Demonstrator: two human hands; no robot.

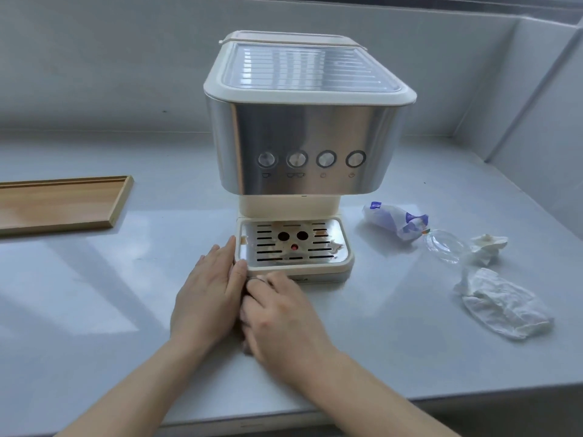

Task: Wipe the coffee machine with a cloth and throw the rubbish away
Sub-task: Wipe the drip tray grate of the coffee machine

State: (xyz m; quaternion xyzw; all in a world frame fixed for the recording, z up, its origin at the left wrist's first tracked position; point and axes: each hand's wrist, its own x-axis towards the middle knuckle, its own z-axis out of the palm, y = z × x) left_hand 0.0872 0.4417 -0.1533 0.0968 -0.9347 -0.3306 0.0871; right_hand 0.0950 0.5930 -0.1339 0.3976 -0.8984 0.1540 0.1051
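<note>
Drip tray (295,265) of coffee machine (303,134) touches left hand (205,298) and right hand (284,320).

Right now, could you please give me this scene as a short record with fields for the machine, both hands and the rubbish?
Machine: coffee machine, upright on grey counter
Drip tray: in place, brownish stains on its grate
Left hand: straight fingers against the tray's left side
Right hand: at the tray's front, partly over the left hand; grip unclear
Rubbish, right of machine: blue-white wrapper, clear plastic lid, crumpled tissue, crumpled white sheet (cloth or paper, cannot tell)
Other: wooden tray, left
</note>
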